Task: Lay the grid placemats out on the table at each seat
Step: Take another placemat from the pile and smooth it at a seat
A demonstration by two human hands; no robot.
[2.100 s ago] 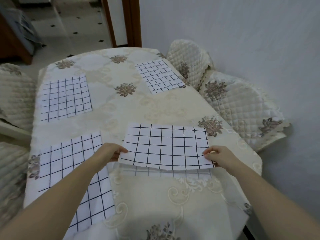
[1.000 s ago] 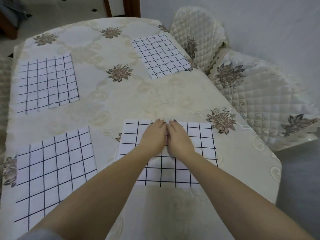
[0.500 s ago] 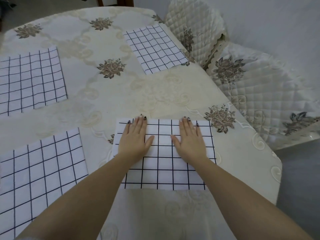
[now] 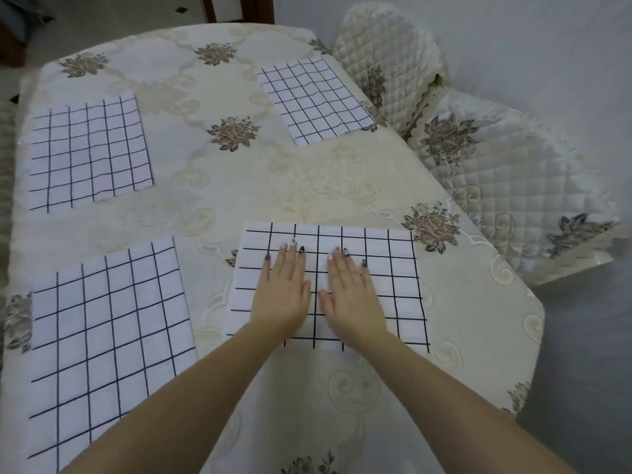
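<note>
Several white placemats with a black grid lie on the table [image 4: 307, 186], which wears a cream floral tablecloth. The near right placemat [image 4: 393, 268] lies flat in front of me. My left hand [image 4: 284, 289] and my right hand [image 4: 352, 295] rest palm down on its middle, close side by side, fingers extended, gripping nothing. Another placemat [image 4: 106, 323] lies at the near left, one [image 4: 89, 150] at the far left and one [image 4: 314, 99] at the far right.
Two chairs with quilted cream covers [image 4: 513, 179] [image 4: 390, 56] stand against the table's right side next to a pale wall. The table's right edge and rounded corner lie just past the near right placemat. A wooden door frame [image 4: 239, 8] stands beyond the far end.
I set the near right placemat down and pressed it flat. Over the last half second my hands slid from spread apart back toward its middle.
</note>
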